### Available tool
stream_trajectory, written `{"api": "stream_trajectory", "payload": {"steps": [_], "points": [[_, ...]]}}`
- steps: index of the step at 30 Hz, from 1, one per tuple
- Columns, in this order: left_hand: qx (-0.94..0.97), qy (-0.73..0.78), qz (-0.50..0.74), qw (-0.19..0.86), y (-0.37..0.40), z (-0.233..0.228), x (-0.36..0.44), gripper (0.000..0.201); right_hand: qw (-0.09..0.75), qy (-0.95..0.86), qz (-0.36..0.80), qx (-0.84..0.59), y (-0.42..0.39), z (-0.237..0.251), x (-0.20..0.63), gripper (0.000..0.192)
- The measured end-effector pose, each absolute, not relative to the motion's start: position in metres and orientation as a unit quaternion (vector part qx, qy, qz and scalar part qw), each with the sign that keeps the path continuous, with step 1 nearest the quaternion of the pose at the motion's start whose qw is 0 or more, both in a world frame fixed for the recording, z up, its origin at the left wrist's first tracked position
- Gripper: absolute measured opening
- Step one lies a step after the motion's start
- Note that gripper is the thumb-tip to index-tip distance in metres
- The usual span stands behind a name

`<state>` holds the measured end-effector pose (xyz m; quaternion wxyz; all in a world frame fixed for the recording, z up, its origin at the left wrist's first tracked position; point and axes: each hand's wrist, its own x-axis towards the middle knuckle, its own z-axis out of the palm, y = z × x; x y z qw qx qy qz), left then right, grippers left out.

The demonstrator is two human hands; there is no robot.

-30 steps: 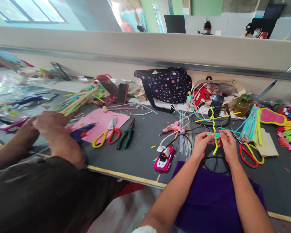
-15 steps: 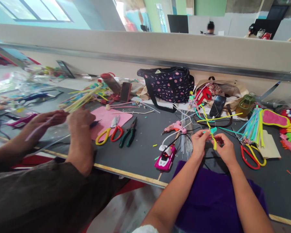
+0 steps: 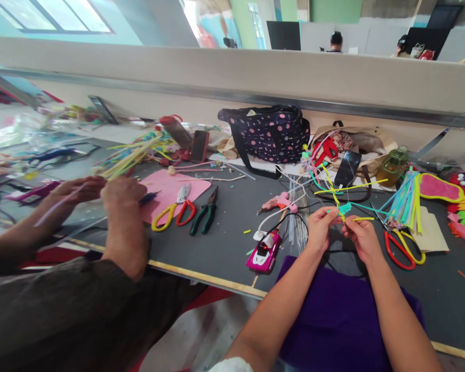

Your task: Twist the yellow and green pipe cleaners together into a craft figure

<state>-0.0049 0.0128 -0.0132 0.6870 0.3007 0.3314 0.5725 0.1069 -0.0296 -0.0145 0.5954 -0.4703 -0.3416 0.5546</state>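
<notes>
Cluttered grey table (image 3: 225, 243) w/ craft bits. Left hand (image 3: 320, 227) & right hand (image 3: 359, 236) both pinch yellow/teal pipe-cleaner twist (image 3: 341, 209) (fingertips closed on it), red scissors (image 3: 401, 247) nearby.

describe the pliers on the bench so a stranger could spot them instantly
On the dark worktable, look at the pink sheet left of centre. Just off its right edge lie the pliers, beside the yellow-and-red scissors. Their dark green handles and black jaws set them apart.
</notes>
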Motion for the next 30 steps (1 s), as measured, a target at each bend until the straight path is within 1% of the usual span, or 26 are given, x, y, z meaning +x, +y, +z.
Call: {"api": "stream_trajectory", "payload": {"steps": [2, 3, 5, 7, 10, 13, 16, 18, 21, 30], "points": [[0.303, 0.333, 0.574, 0.684, 0.013, -0.014, -0.004, 0.027, 0.585, -0.314, 0.586, -0.464, -0.029, -0.015, 0.106, 0.029], [0.303, 0.339, 0.577, 0.678, 0.013, -0.014, -0.004, 0.028, 0.585, -0.304, 0.584, -0.474, -0.028, -0.015, 0.106, 0.031], [0.299, 0.356, 0.59, 0.66, 0.014, -0.014, -0.003, 0.029, 0.597, -0.296, 0.541, -0.514, -0.026, -0.017, 0.105, 0.034], [0.287, 0.371, 0.606, 0.642, 0.016, -0.015, -0.003, 0.03, 0.615, -0.312, 0.461, -0.558, -0.026, -0.018, 0.104, 0.037], [0.261, 0.386, 0.634, 0.617, 0.018, -0.015, -0.004, 0.03, 0.626, -0.393, 0.286, -0.61, -0.03, -0.017, 0.103, 0.032], [0.243, 0.392, 0.653, 0.6, 0.018, -0.015, -0.005, 0.03, 0.591, -0.524, 0.104, -0.604, -0.038, -0.015, 0.101, 0.022], [0.234, 0.39, 0.657, 0.601, 0.017, -0.014, -0.004, 0.031, 0.535, -0.626, -0.003, -0.567, -0.041, -0.014, 0.099, 0.014], [0.233, 0.389, 0.653, 0.606, 0.016, -0.014, -0.003, 0.032, 0.5, -0.656, -0.041, -0.565, -0.04, -0.015, 0.098, 0.017], [0.234, 0.384, 0.647, 0.615, 0.015, -0.013, -0.001, 0.032, 0.472, -0.669, -0.07, -0.571, -0.038, -0.018, 0.098, 0.019], [0.249, 0.348, 0.643, 0.635, 0.012, -0.011, -0.001, 0.031, 0.475, -0.669, -0.076, -0.566, -0.035, -0.02, 0.099, 0.022]]}}
